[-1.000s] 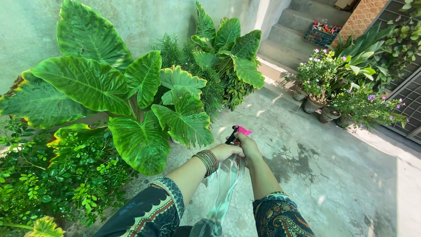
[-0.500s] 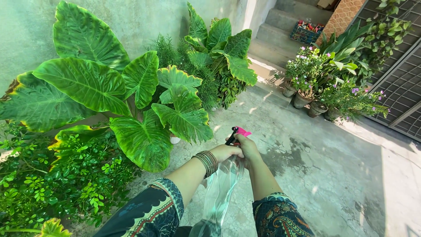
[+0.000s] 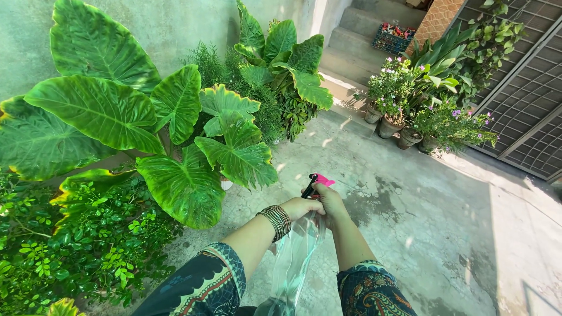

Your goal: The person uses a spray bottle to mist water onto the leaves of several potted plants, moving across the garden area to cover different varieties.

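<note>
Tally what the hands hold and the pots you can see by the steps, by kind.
Spray bottle, clear with a pink and black nozzle, gripped by left hand and right hand: 1
Stack of bangles on the left wrist: 1
Clay flower pots visible near the steps: 3
Total: 5

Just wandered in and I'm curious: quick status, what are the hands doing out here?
Left hand and right hand both closed on clear spray bottle. Pink nozzle aimed toward big-leafed plant. Nothing between them.

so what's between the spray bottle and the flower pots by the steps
In the head view, only bare concrete floor with dark damp patches lies between the spray bottle and the flower pots.
</note>
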